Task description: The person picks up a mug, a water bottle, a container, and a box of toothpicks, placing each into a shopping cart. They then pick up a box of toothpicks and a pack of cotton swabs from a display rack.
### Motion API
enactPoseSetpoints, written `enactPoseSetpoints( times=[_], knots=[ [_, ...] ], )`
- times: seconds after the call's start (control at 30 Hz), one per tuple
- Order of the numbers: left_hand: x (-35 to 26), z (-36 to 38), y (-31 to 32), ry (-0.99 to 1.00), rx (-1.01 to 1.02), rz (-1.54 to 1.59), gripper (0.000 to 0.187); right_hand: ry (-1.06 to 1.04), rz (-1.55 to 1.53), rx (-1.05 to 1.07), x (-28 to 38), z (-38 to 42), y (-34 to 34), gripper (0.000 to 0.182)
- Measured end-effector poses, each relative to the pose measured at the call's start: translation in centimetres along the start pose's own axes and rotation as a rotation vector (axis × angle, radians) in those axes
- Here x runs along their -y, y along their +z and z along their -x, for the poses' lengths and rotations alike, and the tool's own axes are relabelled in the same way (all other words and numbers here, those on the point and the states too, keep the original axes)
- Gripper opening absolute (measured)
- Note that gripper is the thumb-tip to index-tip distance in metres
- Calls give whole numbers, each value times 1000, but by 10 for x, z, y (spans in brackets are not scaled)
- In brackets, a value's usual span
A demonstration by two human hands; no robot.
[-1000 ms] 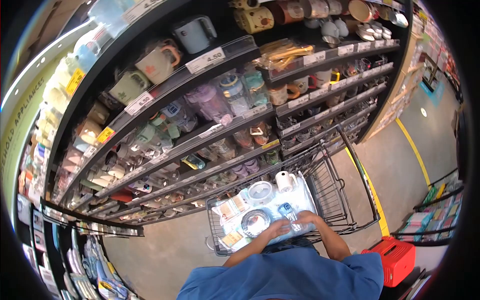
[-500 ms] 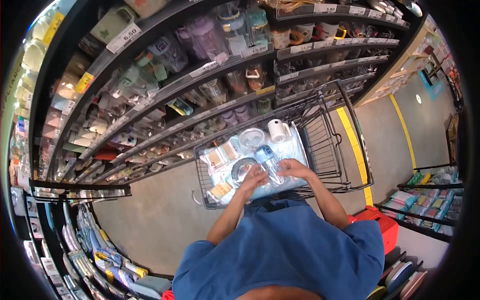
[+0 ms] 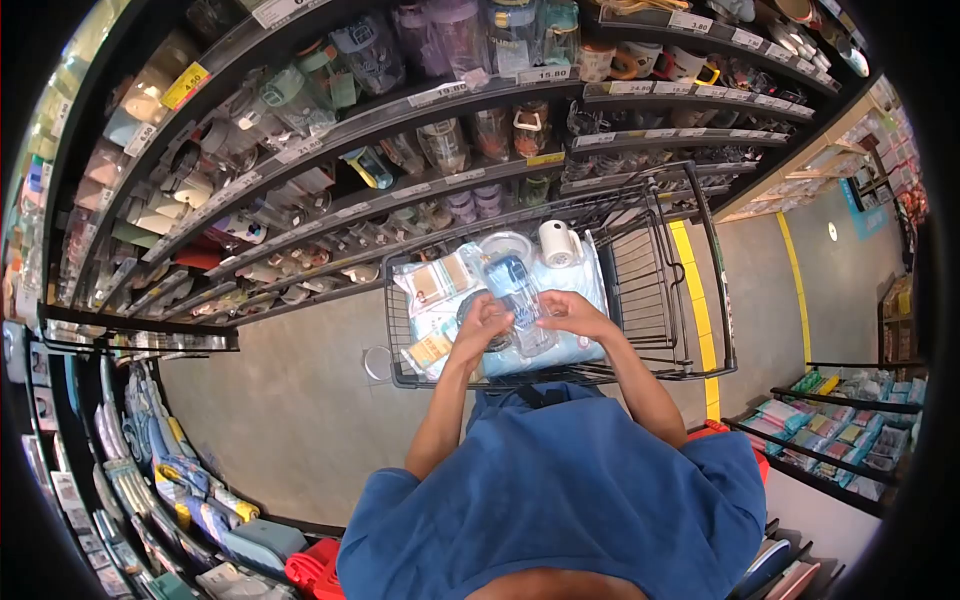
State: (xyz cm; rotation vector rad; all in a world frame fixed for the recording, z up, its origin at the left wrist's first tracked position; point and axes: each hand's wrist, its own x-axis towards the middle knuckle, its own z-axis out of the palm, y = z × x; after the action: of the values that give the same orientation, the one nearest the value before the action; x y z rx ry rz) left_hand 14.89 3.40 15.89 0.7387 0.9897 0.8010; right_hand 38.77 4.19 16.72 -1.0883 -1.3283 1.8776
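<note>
Both my hands hold a clear water bottle with a blue lid [image 3: 512, 290] above a black wire shopping cart [image 3: 690, 330]. My left hand [image 3: 482, 322] grips its left side and my right hand [image 3: 572, 312] its right side. Inside the cart lie a white mug [image 3: 556, 243], a round clear lid [image 3: 503, 244], flat packaged items [image 3: 436, 285] and a pale blue bundle [image 3: 575, 348]. My blue shirt fills the bottom of the view.
Dark store shelves [image 3: 400, 190] with bottles, mugs and price tags run along the far side of the cart. A red basket [image 3: 318, 572] sits on the floor at lower left. Yellow floor lines [image 3: 700, 310] run to the right, with low product racks [image 3: 850, 420] beyond.
My hands have lifted the bottle from the cart's contents and now hold it higher between them. The view has tilted down, so the cart sits higher in frame.
</note>
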Motion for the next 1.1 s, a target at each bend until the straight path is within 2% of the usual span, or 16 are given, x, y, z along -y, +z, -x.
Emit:
enactPoseSetpoints(
  times=[0.1, 0.17, 0.5, 0.57, 0.63, 0.87, 0.9, 0.97, 1.03, 1.1],
  knots=[
    [-1, 0, -3, 6, -9, 55, 58, 50, -22, 62, 11, -2, 2, 44],
    [-8, 4, -1, 52, -25, -33, 51, 38, 1, 81, 12, -2, 3, 43],
    [-24, 12, -6, 177, -29, -10, 55, 65, -45, 131, 21, -24, -1, 42],
    [-28, 14, -8, 202, -27, -13, 48, 44, -36, 147, 27, -30, 5, 43],
    [-34, 16, -10, 211, -22, -30, 49, -46, 140, 115, 31, -34, 12, 42],
    [-66, 17, -20, 237, 5, -94, 58, -5, 142, 164, 59, -59, 13, 40],
    [-71, 11, -23, 262, 11, -97, 58, -33, 189, 162, 65, -59, 18, 43],
    [-83, 3, -29, 359, 13, -335, 59, -73, 253, 165, 78, -66, 26, 47],
    [-104, -5, -35, 424, -3, -381, 60, -231, 246, 48, 91, -81, 30, 66],
    [-136, -12, -38, 569, -16, -514, 67, -292, 378, -9, 115, -98, 28, 70]
  ],
)
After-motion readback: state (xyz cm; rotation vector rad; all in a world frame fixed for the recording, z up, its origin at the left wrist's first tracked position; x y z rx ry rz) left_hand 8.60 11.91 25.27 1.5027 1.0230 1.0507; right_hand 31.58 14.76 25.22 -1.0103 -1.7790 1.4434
